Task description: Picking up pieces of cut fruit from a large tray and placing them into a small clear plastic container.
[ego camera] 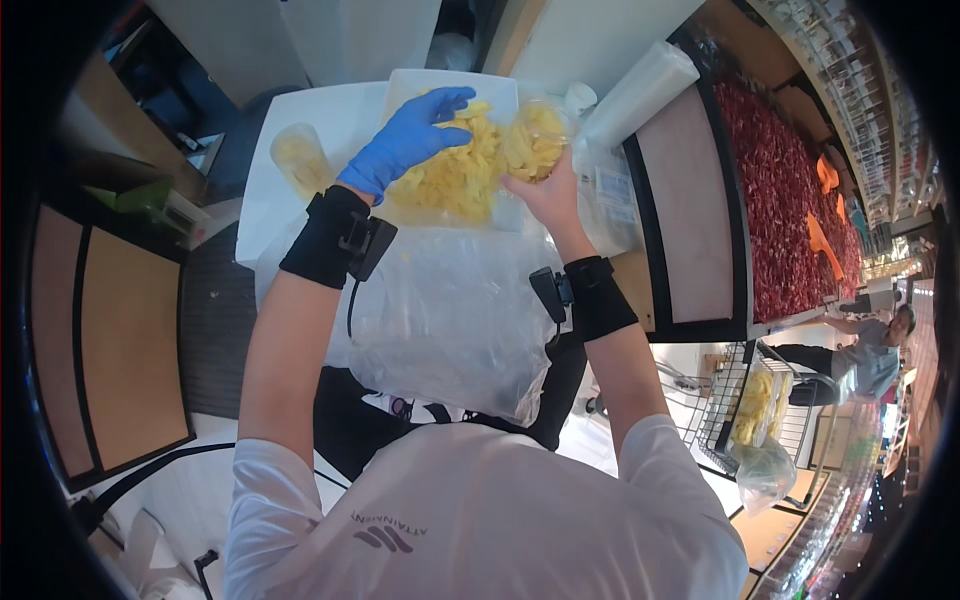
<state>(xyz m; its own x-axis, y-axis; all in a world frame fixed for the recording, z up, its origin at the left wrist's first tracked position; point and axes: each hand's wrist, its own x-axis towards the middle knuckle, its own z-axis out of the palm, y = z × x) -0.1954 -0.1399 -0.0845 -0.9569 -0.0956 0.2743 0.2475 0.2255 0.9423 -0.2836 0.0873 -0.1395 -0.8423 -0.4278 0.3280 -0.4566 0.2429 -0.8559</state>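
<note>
My left hand (416, 139), in a blue glove, is above the left part of a white tray (397, 86) heaped with yellow sliced pieces (457, 176). Its fingers are apart, and nothing shows between them. My right hand (551, 187), without a glove, holds a clear plastic container (535, 139) filled with the same yellow pieces, at the tray's right edge. Another clear container (298, 159) with yellow pieces lies tilted on the left of the white table (262, 202). Black bands with small devices wrap both wrists.
Clear plastic sheeting (450, 307) hangs over the table's near side. A roll of plastic bags (641, 90) and a small white cup (580, 97) are at the back right. A bin of dark red goods (787, 195) stands right, above a wire cart (720, 409); a person (874, 360) stands beyond.
</note>
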